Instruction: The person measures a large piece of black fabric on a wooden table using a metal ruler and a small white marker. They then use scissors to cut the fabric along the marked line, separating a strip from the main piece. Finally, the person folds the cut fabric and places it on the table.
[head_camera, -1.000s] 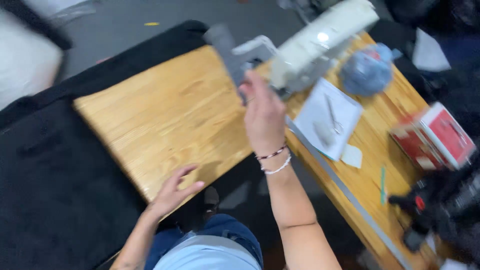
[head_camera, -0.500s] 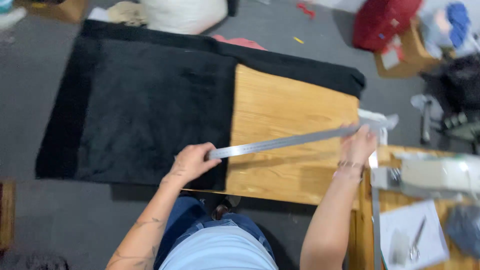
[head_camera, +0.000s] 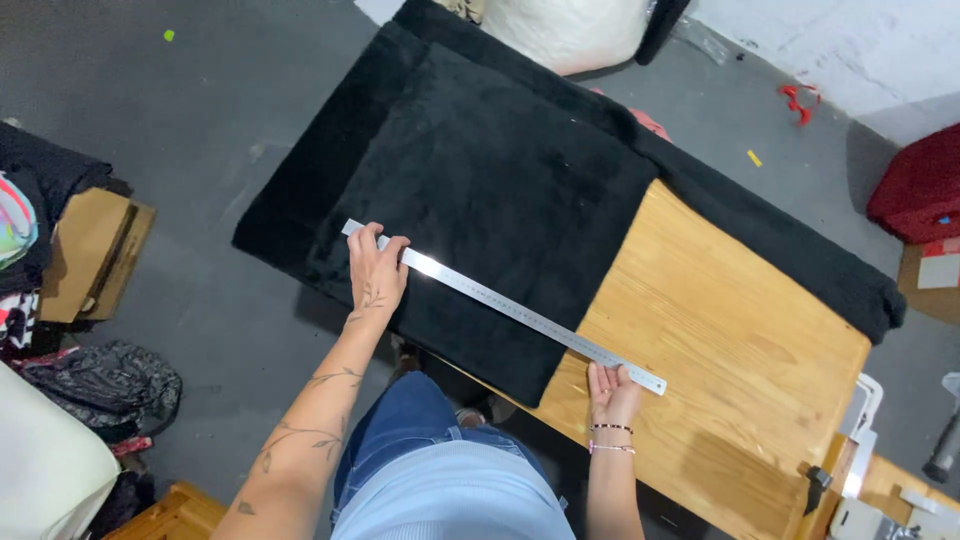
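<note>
A: What lies under you?
B: Your wooden table (head_camera: 740, 330), with black plush fabric (head_camera: 480, 190) draped over its far half.
A: And the ruler?
B: The long steel ruler (head_camera: 505, 307) lies flat across fabric and wood. Your left hand (head_camera: 376, 270) presses it down, fingers spread; your right hand (head_camera: 612, 385) pins the other end, not clamped around it.

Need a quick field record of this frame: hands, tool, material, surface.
left hand: flat on the ruler's far end, over the fabric
right hand: fingers pressing the ruler's near end, on bare wood
ruler: long steel strip, lying diagonally across fabric and table
fabric: black plush, covers the table's left part, hangs over the far edge
table: light wood, right part bare
</note>
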